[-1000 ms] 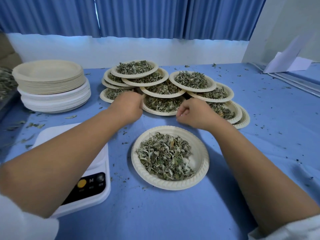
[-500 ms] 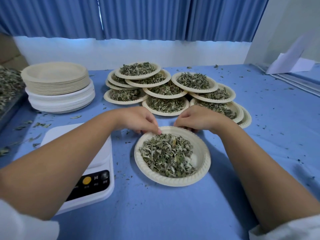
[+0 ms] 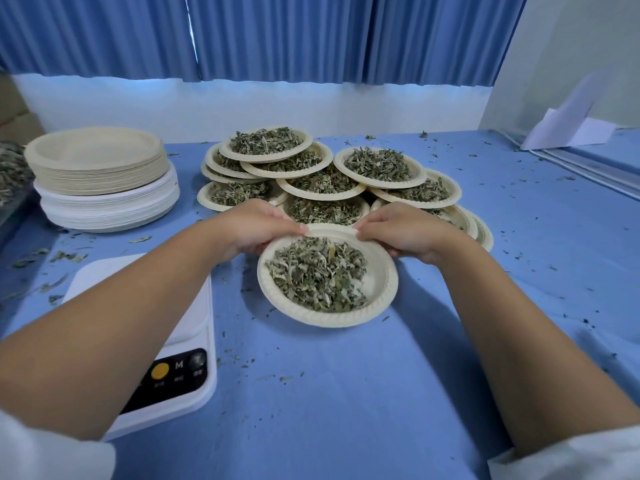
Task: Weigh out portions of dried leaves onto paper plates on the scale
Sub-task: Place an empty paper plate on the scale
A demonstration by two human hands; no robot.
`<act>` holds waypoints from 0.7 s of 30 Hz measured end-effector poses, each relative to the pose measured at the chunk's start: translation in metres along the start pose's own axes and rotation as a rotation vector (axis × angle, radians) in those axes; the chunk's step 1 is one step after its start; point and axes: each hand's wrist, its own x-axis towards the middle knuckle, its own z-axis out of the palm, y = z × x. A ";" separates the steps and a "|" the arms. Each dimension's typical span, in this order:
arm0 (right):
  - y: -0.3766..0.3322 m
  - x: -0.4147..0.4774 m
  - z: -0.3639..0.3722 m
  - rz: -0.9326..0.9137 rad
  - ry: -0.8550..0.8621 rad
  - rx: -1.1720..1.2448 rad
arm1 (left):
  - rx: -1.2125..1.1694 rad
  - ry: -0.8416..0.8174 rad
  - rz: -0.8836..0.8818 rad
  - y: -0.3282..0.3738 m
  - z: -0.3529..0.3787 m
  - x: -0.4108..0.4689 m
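Now the left hand [image 3: 254, 227] and right hand [image 3: 403, 233], back from the far pile [image 3: 384, 184], pinch the far rim of the near plate [image 3: 379, 284], likely to stack it.

Here we are in what looks like a small portioning workroom: a table [image 3: 346, 393] under blue cloth, pleated blue curtains [image 3: 311, 36] above a plain white wall [image 3: 138, 105], a tall stack of empty paper plates [image 3: 97, 168], a digital scale [image 3: 183, 341], overlapping plates of dried leaves [image 3: 379, 166], and leaf crumbs [image 3: 65, 256] strewn about
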 end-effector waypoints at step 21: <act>-0.008 0.015 -0.018 0.018 0.649 0.439 | -0.957 0.177 0.038 0.012 0.002 0.016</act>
